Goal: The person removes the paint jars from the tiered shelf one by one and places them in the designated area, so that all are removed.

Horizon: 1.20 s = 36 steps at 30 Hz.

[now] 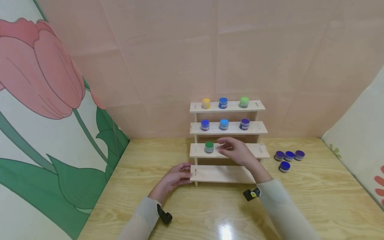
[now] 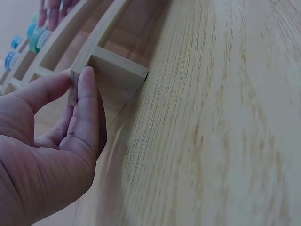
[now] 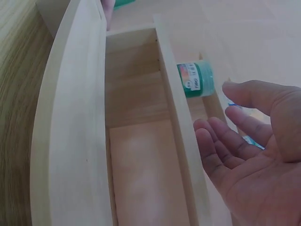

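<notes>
A four-tier wooden display rack (image 1: 222, 174) stands on the table. My left hand (image 1: 177, 176) grips the left end of its lowest shelf, thumb and fingers on either side of the board (image 2: 74, 84) in the left wrist view. On the third shelf down, a small green paint jar (image 1: 209, 147) stands near the left end. Just right of that jar is my right hand (image 1: 237, 151), fingers relaxed and holding nothing. The right wrist view shows a gap between the green jar (image 3: 195, 79) and the fingertips.
Yellow (image 1: 206, 103), blue (image 1: 223, 103) and light green jars (image 1: 244, 102) line the top shelf. Blue (image 1: 205, 125), light blue (image 1: 224, 124) and purple jars (image 1: 244, 124) fill the second. Several dark blue and purple jars (image 1: 289, 156) sit on the table to the right. A pink backdrop (image 1: 168, 83) hangs behind.
</notes>
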Each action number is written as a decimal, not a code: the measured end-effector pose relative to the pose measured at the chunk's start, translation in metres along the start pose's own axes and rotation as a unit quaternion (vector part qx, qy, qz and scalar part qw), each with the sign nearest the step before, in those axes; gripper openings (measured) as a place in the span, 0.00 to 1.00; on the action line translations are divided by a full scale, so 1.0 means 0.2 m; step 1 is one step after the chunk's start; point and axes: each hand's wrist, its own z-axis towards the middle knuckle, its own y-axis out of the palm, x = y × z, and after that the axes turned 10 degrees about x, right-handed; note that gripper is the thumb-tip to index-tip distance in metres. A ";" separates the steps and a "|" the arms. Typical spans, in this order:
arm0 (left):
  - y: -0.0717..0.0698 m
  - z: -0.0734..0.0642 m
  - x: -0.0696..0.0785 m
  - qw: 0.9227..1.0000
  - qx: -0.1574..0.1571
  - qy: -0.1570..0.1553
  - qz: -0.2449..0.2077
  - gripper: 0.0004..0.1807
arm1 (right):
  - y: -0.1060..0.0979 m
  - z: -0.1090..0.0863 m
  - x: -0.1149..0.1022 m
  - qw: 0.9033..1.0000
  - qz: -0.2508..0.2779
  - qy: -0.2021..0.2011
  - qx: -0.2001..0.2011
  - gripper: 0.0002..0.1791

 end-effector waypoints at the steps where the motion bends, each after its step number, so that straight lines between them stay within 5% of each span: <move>1: 0.00 0.00 0.00 1.000 0.000 0.001 0.001 0.31 | 0.01 0.01 0.00 1.000 0.000 0.000 -0.001 0.23; 36: 0.01 -0.01 0.01 1.000 0.003 0.003 0.006 0.32 | 0.16 0.10 -0.03 1.000 -0.019 -0.008 -0.020 0.25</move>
